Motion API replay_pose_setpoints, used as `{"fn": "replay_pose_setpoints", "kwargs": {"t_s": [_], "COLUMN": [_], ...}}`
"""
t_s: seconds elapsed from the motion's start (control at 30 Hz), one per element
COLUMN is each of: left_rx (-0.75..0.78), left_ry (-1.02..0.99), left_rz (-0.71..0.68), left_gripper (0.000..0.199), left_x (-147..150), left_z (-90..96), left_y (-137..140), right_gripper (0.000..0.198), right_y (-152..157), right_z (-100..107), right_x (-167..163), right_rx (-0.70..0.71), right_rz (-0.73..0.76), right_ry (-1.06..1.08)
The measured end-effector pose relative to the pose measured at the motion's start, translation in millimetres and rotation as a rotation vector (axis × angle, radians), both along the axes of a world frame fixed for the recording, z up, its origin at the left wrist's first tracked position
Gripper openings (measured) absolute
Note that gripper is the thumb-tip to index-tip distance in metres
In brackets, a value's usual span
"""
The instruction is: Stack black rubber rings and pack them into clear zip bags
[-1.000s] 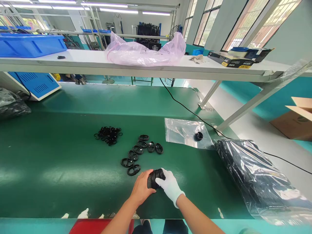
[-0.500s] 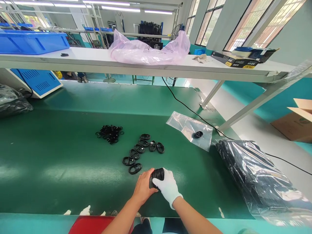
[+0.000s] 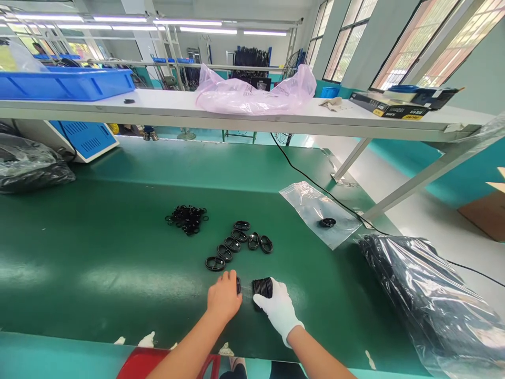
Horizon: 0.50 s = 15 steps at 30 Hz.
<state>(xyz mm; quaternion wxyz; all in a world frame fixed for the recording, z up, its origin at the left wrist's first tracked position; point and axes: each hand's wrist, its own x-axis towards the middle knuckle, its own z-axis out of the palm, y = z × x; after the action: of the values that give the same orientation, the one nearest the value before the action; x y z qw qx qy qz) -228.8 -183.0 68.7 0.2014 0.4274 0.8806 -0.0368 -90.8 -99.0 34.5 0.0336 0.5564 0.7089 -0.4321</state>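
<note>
My left hand (image 3: 224, 296), bare, is closed just left of the stack. The edge of a black oval buckle (image 3: 239, 285) shows at its fingertips, the rest hidden by the fingers. My right hand (image 3: 280, 308), in a white glove, grips a stack of thin black oval rings (image 3: 262, 287) standing on the green tabletop (image 3: 118, 237). Beyond the hands, several black oval buckles with a crossbar (image 3: 232, 243) lie in a slanted row, and two more (image 3: 260, 242) lie to its right. A heap of small black rings (image 3: 188, 218) is farther left.
A clear plastic bag (image 3: 315, 208) with a black buckle (image 3: 327, 222) on it lies at right. Nearer is a large plastic-wrapped black bundle (image 3: 426, 300). A white shelf (image 3: 252, 122) spans the back, with a blue bin (image 3: 67, 84). A black cable (image 3: 300, 171) crosses the table.
My left hand has come off the stack and moved left, with a buckle edge at its fingers. My right hand still grips the stack. The nearest loose buckle no longer shows. The view has shifted slightly.
</note>
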Motion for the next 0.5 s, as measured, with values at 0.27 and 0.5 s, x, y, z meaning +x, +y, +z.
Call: {"fn": "replay_pose_setpoints", "kwargs": {"t_s": [0.27,0.5], "left_rx": [-0.032,0.244], "left_ry": [-0.166,-0.578], "left_rz": [-0.101,0.085], "left_gripper": [0.079,0.073], "left_x": [5.3,14.5], "left_z": [3.4,-11.6], "left_y": [-3.1,-13.7], "right_gripper": [0.055,0.055], "right_y": [1.1,0.8], "right_z": [0.9,-2.4], "right_x": [-0.6,2.1], "right_rx": [0.000,-0.003], "right_rz": [0.002,0.009], "right_ry": [0.001,0.038]}}
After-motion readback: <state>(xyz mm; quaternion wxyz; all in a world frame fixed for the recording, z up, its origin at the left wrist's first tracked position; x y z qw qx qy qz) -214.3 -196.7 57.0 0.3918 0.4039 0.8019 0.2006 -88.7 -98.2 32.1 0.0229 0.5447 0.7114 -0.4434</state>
